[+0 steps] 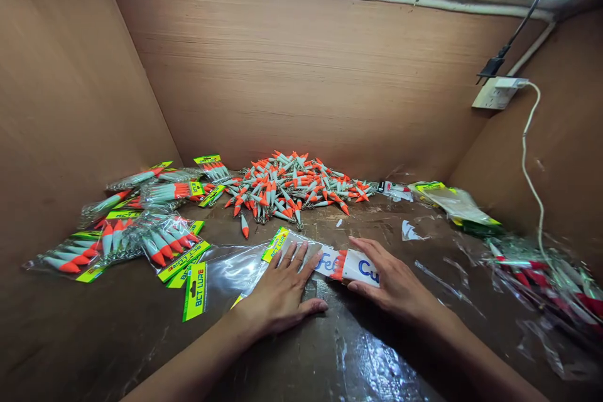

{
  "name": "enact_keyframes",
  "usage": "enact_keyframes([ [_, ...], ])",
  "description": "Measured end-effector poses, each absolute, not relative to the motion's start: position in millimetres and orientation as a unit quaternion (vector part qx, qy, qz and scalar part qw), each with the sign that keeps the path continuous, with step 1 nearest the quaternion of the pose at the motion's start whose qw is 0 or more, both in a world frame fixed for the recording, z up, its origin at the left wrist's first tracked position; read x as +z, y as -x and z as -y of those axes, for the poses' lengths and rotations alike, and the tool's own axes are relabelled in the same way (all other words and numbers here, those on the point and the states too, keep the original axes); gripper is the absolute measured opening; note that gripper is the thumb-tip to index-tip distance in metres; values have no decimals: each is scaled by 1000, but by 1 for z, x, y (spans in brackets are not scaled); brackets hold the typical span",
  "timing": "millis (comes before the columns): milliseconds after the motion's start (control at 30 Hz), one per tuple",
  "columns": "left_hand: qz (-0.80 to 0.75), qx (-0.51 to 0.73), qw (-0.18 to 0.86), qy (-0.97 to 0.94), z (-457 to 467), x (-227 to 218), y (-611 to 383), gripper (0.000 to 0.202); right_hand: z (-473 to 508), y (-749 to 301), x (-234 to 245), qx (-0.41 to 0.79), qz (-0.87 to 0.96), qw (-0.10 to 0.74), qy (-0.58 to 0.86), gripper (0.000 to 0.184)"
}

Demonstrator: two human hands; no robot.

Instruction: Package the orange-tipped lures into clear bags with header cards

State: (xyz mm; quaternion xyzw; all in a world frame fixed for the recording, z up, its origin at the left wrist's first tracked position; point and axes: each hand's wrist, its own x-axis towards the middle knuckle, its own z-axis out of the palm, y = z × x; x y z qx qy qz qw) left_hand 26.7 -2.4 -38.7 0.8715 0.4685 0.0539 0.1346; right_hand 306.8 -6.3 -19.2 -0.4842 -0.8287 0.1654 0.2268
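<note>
Using the lure pile (292, 185) as the reference, both your hands are on the near side of it. Your left hand (285, 289) is basically flat, palm down, fingers a bit spread, resting over clear bags (221, 273) and not gripping anything. Your right hand (393, 282), a bit right of the pile's middle, is half curled, thumb and fingers around a white sleeve (362, 269) with blue lettering. Can't tell how firm that hold is.

The bit I'd watch: the sleeve sits on your side of the pile, off its right half, long axis running roughly side to side, left end angled slightly toward the pile. Orange tips (338, 266) show at that left end, just beside your left fingers. So your right hand is the nearer one, being right on it. There's also a lettered white strip (325, 262) by your left fingers; can't tell if it's in a bag or under one.

Farther out, filled packs (164, 235) are heaped left of the pile and a loose lure (244, 226) lies just in front of it. A flat bag stack (459, 204) is off to the pile's right.
</note>
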Motion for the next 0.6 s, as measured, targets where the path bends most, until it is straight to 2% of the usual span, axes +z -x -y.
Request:
enact_keyframes([
  [200,-458,67,134,-876,5,-39,-31,86,10,-291,-34,138,833,232,484,73],
  [433,-434,179,147,-871,12,-28,-54,52,11,-284,-39,128,837,244,472,85],
  [500,-407,196,174,-875,11,-26,-54,55,10,-285,-40,129,841,241,466,80],
  [600,-400,194,175,-878,0,-28,-42,74,7,-288,-42,135,846,234,461,62],
])
